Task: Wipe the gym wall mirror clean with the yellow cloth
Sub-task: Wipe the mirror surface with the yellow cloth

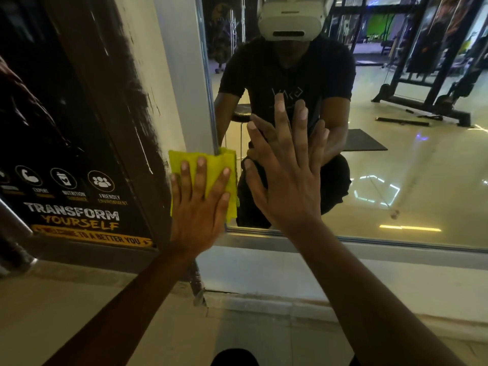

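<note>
The wall mirror (396, 180) fills the right half of the view, set in a grey metal frame (184, 75). My left hand (198, 204) lies flat, fingers spread, pressing the folded yellow cloth (211, 159) against the frame's lower left corner, at the glass edge. My right hand (285, 165) rests open and flat on the glass beside it, fingers spread upward, holding nothing. The glass reflects me crouching, a headset on my head.
A dark poster (74, 180) with "TRANSFORM YOURSELF" hangs left of the frame. A low white ledge (317, 273) runs under the mirror, above the tiled floor (79, 313). Reflected gym machines (435, 75) and a black mat (364, 140) show in the glass.
</note>
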A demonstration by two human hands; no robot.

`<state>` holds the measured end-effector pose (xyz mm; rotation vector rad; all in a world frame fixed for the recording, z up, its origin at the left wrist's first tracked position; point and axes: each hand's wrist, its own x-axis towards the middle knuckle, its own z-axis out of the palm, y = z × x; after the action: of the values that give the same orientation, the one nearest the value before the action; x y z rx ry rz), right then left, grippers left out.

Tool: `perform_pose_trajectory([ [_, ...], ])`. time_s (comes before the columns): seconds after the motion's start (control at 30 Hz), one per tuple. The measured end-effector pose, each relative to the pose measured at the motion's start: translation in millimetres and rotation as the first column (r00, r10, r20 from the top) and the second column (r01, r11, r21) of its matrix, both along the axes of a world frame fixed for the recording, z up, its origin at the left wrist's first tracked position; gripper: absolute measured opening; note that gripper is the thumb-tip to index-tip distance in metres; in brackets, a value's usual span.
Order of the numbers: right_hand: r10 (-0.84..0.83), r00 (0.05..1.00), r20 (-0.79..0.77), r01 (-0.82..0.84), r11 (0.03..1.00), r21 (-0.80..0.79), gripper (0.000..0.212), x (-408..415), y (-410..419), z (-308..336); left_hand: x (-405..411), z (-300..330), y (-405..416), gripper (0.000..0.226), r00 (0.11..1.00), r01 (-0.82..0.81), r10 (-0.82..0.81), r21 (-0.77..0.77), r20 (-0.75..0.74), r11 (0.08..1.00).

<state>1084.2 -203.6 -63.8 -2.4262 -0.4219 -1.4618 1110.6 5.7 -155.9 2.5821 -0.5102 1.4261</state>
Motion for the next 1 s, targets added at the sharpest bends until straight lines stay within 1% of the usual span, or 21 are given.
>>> perform_pose_trajectory([
  [0.13, -0.043, 0.999, -0.01, 0.043, 0.999, 0.027, 0.066, 2, 2, 6, 18, 100, -8, 0.056, 0.988, 0.035, -0.018, -0.107, 0.155, 0.994],
  [0.2, -0.047, 0.999, -0.011, 0.047, 0.999, 0.026, 0.068, 4, 4, 8, 23, 120, -9, 0.054, 0.981, 0.044, -0.021, -0.115, 0.195, 0.992],
  [0.23, -0.042, 0.999, -0.01, 0.042, 0.999, 0.02, 0.068, 5, 5, 9, 20, 112, -9, 0.054, 0.98, 0.045, -0.022, -0.112, 0.199, 0.993],
  [0.3, -0.028, 1.0, -0.004, 0.028, 0.999, 0.023, 0.066, 6, 7, 11, 12, 69, -6, 0.058, 0.989, 0.02, -0.009, -0.073, 0.148, 0.997],
  [0.37, -0.02, 1.0, -0.004, 0.02, 1.0, 0.024, 0.064, 6, 8, 11, 1, 20, 2, 0.067, 0.998, 0.01, -0.011, 0.025, 0.056, 1.0],
  [0.4, -0.022, 1.0, -0.004, 0.022, 1.0, 0.02, 0.064, 6, 8, 11, -2, 7, 8, 0.071, 1.0, 0.009, -0.011, 0.089, 0.024, 0.996],
  [0.43, -0.025, 1.0, -0.003, 0.025, 1.0, 0.018, 0.065, 6, 7, 12, -3, 8, 13, 0.071, 1.0, 0.014, -0.015, 0.138, 0.011, 0.99],
  [0.5, -0.022, 1.0, -0.001, 0.022, 0.999, 0.023, 0.066, 6, 4, 13, -1, 40, 15, 0.065, 0.999, 0.031, -0.037, 0.158, 0.031, 0.987],
  [0.53, -0.019, 1.0, 0.001, 0.019, 0.999, 0.027, 0.066, 6, 3, 14, 2, 65, 12, 0.063, 0.997, 0.041, -0.05, 0.128, 0.063, 0.991],
  [0.63, -0.026, 1.0, 0.0, 0.026, 0.999, 0.027, 0.066, 7, 3, 13, 17, 143, -2, 0.057, 0.984, 0.072, -0.061, -0.059, 0.167, 0.996],
  [0.7, -0.019, 1.0, 0.0, 0.019, 0.999, 0.033, 0.065, 7, 3, 13, 19, 164, -10, 0.055, 0.98, 0.083, -0.06, -0.115, 0.191, 0.99],
  [0.77, -0.006, 1.0, -0.003, 0.006, 0.999, 0.04, 0.064, 6, 3, 14, 15, 139, -8, 0.056, 0.98, 0.072, -0.054, -0.088, 0.191, 0.994],
  [0.87, 0.006, 1.0, -0.011, -0.005, 0.998, 0.057, 0.061, 6, 2, 14, 3, 59, 6, 0.063, 0.996, 0.022, -0.028, 0.072, 0.087, 0.997],
  [0.9, 0.005, 1.0, -0.017, -0.004, 0.998, 0.062, 0.06, 5, 1, 16, -1, 42, 13, 0.066, 0.999, 0.013, -0.019, 0.131, 0.044, 0.991],
  [0.93, 0.006, 1.0, -0.019, -0.004, 0.998, 0.065, 0.06, 3, 0, 18, -3, 39, 18, 0.067, 0.999, 0.024, -0.029, 0.17, 0.027, 0.985],
  [1.0, 0.009, 1.0, -0.003, -0.009, 0.999, 0.035, 0.059, 2, -1, 27, 1, 68, 20, 0.064, 0.996, 0.047, -0.059, 0.184, 0.059, 0.982],
])
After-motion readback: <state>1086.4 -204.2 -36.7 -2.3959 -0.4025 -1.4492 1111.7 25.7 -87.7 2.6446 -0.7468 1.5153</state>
